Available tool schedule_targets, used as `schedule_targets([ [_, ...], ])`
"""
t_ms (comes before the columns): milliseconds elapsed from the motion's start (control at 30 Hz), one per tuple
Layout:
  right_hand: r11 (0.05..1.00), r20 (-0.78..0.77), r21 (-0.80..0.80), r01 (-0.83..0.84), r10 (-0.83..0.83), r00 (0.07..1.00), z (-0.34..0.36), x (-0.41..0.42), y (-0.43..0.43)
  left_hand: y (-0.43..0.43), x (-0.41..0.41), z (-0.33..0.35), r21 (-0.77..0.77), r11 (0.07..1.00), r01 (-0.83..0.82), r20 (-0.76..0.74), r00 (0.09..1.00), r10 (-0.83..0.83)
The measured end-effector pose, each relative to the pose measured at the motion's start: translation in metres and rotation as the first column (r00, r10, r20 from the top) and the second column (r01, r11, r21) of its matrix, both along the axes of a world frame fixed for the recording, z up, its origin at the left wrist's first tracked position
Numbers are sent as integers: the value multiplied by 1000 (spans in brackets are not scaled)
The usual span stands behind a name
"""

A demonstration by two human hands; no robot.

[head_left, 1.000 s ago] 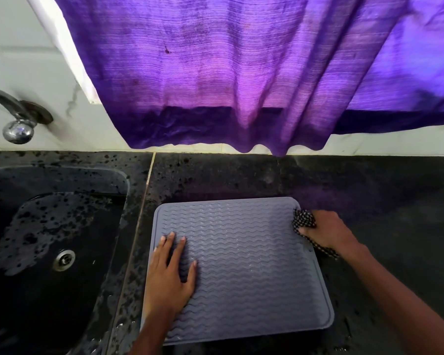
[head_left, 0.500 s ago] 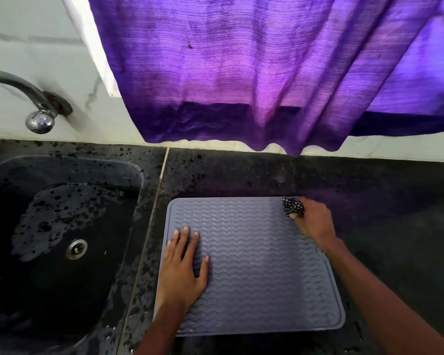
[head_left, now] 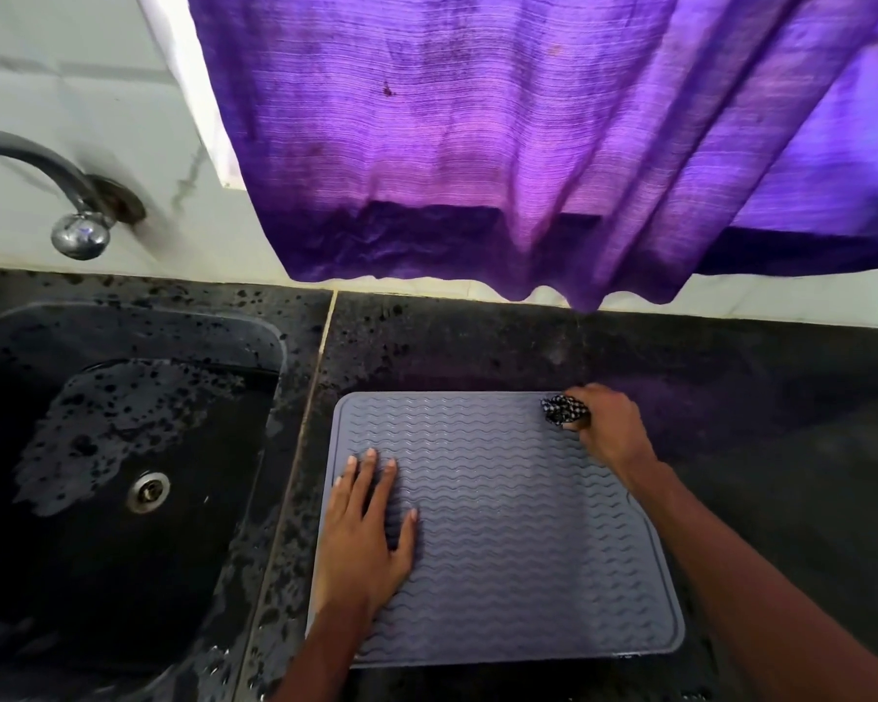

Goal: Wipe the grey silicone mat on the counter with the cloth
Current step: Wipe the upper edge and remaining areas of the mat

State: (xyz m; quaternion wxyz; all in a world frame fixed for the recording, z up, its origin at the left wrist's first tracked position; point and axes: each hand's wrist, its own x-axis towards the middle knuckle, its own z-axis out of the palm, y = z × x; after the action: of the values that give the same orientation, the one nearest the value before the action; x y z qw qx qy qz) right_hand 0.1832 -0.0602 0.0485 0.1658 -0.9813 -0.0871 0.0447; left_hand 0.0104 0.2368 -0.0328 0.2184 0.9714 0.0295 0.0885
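Cloth (head_left: 564, 408) in rt hand (head_left: 610, 432), mat's (head_left: 518, 539) far-rt corner.

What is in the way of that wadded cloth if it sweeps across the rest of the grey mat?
Only the person's own left hand, which lies flat on the near-left part of the grey wavy-ribbed silicone mat. The right hand grips the black-and-white patterned cloth at the far-right corner; the mat between them is bare.
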Motion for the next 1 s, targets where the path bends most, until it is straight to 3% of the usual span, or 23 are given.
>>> schedule_targets([
  [233, 983, 40, 155, -98, 93, 995, -5, -3, 14, -1, 0, 1, -9, 1000, 1, -4, 1000, -1],
  [467, 982, 70, 184, -33, 20, 997, -2, -3, 31, -1, 0, 2, -20, 1000, 3, -12, 1000, -3],
  [567, 989, 106, 128, -76, 63, 992, -13, -15, 50, 0, 0, 2, -33, 999, 4, -12, 1000, -4],
  [733, 997, 232, 69, 39, -54, 971, -20, -32, 44, 0, 0, 2, -37, 999, 5, -18, 1000, -6],
  [1000, 995, 311, -88, -47, 72, 948, -26, -48, 29, 2, 0, 1, -53, 998, 18, -17, 1000, -18],
])
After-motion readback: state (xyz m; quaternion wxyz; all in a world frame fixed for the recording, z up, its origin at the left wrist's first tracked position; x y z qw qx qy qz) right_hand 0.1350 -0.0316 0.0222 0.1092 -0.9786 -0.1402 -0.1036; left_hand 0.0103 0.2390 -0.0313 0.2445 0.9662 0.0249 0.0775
